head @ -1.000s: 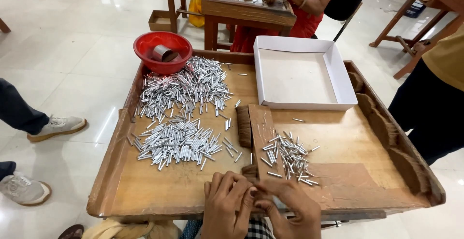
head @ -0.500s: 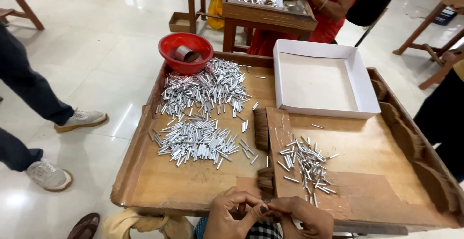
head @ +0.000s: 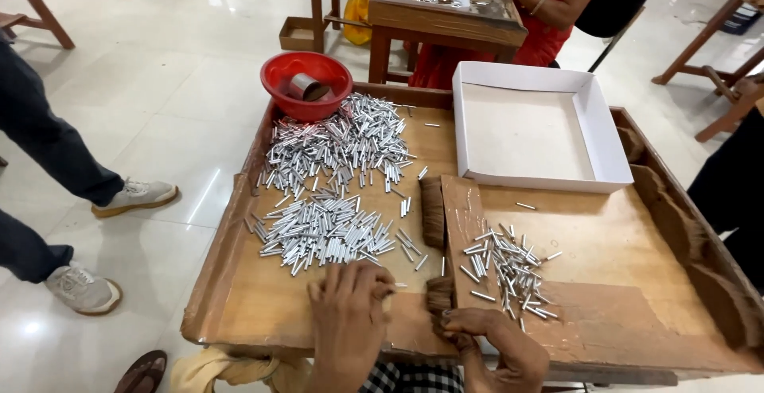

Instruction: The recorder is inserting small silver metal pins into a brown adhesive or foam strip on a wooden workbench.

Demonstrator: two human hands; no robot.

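My left hand [head: 348, 313] lies palm down on the wooden work table [head: 239, 313], its fingertips at the near edge of a pile of short silver metal tubes [head: 322, 230]. What is under its fingers is hidden. A second, larger heap of tubes [head: 338, 146] lies farther back. My right hand [head: 497, 344] curls at the table's front edge, fingers pinched on the lower end of a brown fibre bundle [head: 438, 293]. A small scatter of tubes [head: 505, 270] lies on a raised board to the right of that bundle.
A red bowl [head: 306, 83] with a metal cup stands at the back left corner. An empty white box [head: 533, 126] sits at the back right. Another brown bundle [head: 432, 212] lies mid-table. A person's legs [head: 48, 170] stand at left; a seated person [head: 549, 3] works behind.
My hands were together at the front bundle; my left hand has moved left onto the table by the tube pile. The view has shifted and closed in.
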